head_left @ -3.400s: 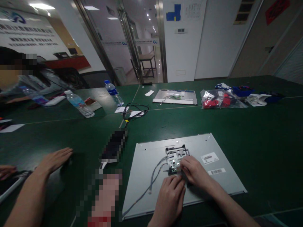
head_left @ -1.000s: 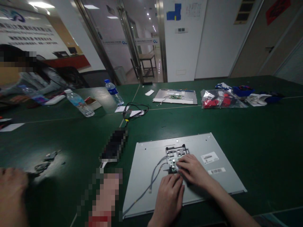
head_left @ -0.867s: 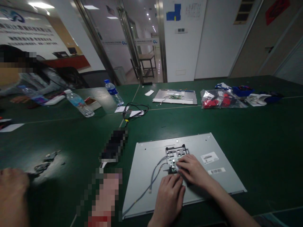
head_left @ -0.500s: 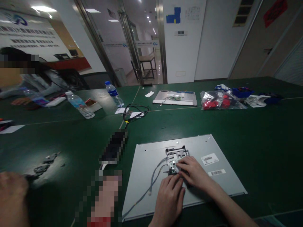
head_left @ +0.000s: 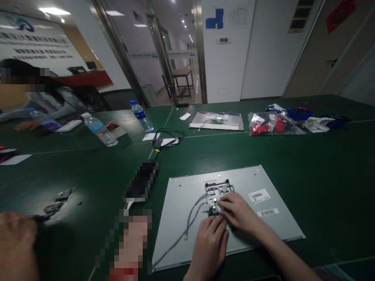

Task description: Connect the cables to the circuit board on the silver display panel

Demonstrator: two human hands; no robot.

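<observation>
A grey metal-backed display panel lies flat on the green table before me. Near its middle, a small green circuit board sits below a metal bracket full of cut-outs. My left hand rests at the board's lower edge with curled fingers gripping there. From the right, my right hand has bent fingers closed on the board's right side. Fingers partly cover the board. Grey cables run from its left side across the panel towards the near-left corner.
Left of the panel lies a phone-like dark device. Another person's hand is at the left edge beside small dark parts. Farther back are a second panel, bagged red items, a coiled cable and a water bottle.
Both my hands stay at the circuit board with hardly any movement. The other person's hand at the left edge has shifted slightly right.
</observation>
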